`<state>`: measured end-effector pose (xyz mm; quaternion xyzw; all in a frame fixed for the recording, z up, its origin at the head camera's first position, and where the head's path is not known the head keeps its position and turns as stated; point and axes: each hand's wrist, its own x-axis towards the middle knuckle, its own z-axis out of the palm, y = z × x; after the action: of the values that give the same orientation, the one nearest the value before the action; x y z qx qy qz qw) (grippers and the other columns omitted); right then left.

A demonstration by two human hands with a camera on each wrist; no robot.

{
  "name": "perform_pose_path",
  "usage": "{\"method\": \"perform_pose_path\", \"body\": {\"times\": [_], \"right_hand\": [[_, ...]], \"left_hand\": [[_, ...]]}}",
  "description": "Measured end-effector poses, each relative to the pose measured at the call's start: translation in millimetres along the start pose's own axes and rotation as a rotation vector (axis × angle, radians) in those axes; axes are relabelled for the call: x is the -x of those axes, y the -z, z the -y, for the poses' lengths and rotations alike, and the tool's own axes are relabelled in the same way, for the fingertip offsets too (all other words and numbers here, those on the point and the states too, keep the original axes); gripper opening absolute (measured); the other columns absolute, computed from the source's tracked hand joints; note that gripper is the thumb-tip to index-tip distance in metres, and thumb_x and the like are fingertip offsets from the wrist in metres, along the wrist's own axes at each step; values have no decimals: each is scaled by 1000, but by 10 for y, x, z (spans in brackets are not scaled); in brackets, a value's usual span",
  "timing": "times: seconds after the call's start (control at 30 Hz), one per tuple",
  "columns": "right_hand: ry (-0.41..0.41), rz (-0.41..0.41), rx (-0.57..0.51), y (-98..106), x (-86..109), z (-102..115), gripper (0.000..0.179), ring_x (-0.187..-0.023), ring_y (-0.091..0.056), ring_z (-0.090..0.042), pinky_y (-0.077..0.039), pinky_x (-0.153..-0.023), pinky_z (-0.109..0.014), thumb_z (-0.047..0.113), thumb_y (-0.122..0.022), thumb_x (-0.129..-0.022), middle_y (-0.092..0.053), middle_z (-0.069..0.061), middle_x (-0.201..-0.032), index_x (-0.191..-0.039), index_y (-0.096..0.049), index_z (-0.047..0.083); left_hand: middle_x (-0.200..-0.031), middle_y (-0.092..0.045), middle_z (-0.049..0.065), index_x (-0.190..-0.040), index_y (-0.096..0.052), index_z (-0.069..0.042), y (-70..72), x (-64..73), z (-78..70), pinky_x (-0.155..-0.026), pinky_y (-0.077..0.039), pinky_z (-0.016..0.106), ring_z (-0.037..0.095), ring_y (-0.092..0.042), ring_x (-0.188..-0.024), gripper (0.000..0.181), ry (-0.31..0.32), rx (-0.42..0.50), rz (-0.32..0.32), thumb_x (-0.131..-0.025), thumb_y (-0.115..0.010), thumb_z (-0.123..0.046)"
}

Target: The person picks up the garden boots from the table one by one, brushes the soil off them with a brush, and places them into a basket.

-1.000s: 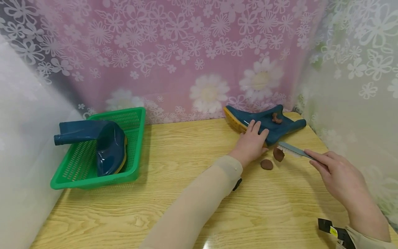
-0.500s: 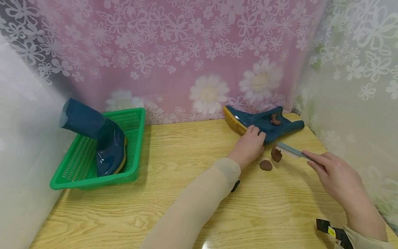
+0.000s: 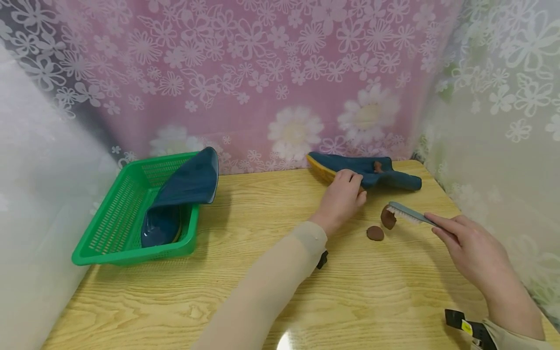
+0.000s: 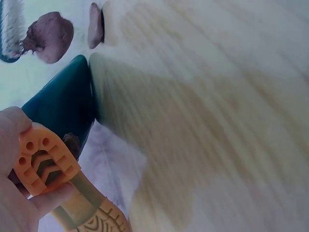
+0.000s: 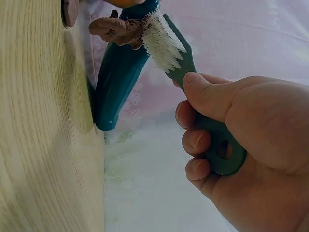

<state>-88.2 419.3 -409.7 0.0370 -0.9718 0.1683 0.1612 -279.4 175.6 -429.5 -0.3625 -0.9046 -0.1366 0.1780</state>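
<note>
At the back right of the table, a dark blue rubber boot [image 3: 365,165] lies with its yellow sole toward the left. My left hand [image 3: 339,197] grips it by the heel; in the left wrist view, thumb and fingers clasp the orange heel [image 4: 46,162]. A brown lump [image 3: 378,167] clings to the boot's shaft. My right hand [image 3: 477,253] holds a green-grey scrubbing brush [image 3: 409,212] by its handle, fingers curled round it. A brown clay-like clump [image 5: 118,31] hangs on the white bristles. Below the brush, a flat brown piece [image 3: 375,233] rests on the table.
A green plastic basket [image 3: 135,258] stands at the left. Inside is a second blue boot [image 3: 188,180], its shaft leaning over the basket's right rim. A pink flowered curtain [image 3: 245,97] hangs behind the wooden table [image 3: 245,233], with pale sheets on both sides.
The basket boot's shaft has swung from the left side over to the right rim. My left hand and its boot have shifted left, and the boot has tilted. The right hand has barely moved.
</note>
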Motion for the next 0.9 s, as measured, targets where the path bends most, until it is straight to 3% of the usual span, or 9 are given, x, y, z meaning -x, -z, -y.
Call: {"method": "perform_pose_path", "body": {"times": [0.43,0.9], "right_hand": [[9,-13,-1,-33,-4,38,37,-69,-43,-17,-31,-56,-31,8,-69,-110,-63,-7,-94,-147,-70,3],[24,-10,-1,-66,-13,60,37,-68,-44,-17,-32,-56,-32,6,-68,-110,-65,-12,-95,-146,-69,0]], "left_hand": [[-145,-58,7,-152,-62,-7,311,265,370,-118,-45,27,21,-51,-144,48,84,70,-38,-114,-64,-35],[-147,-60,9,-152,-64,-6,756,786,721,-122,-44,33,25,-49,-148,49,113,102,-63,-112,-69,-33]]}}
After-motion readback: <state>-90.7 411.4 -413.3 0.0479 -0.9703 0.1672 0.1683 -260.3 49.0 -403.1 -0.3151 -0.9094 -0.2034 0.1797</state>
